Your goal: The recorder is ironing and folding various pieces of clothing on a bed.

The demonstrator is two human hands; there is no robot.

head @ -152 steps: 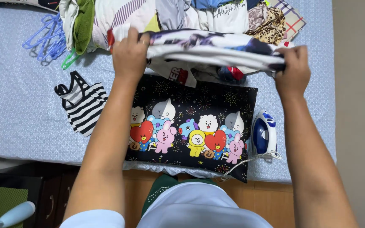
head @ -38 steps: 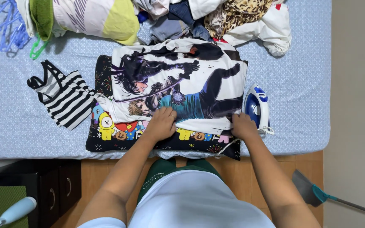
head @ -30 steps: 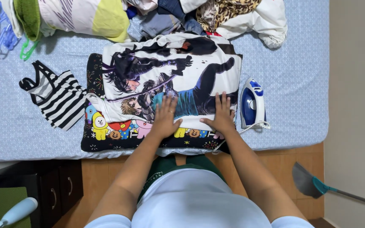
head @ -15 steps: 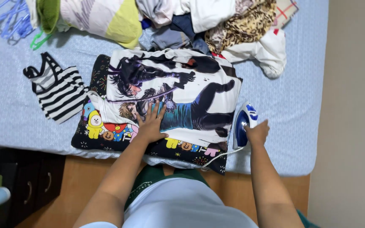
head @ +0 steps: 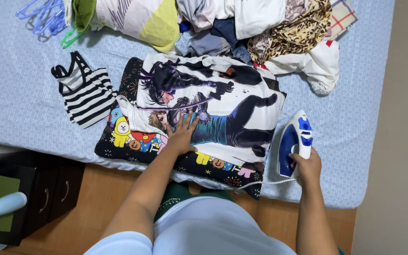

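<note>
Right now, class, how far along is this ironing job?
Done: the printed shirt lies spread flat on the dark cartoon cloth. In hand: left hand presses the shirt; right hand grips the blue-white iron beside it. Left: a clothes pile waits.

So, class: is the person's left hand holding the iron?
No: the left hand lies flat on the printed shirt, while the right hand grips the blue and white iron.

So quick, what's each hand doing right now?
Left hand: open, fingers spread, pressed flat on the printed shirt.
Right hand: closed around the handle end of the blue and white iron.
</note>
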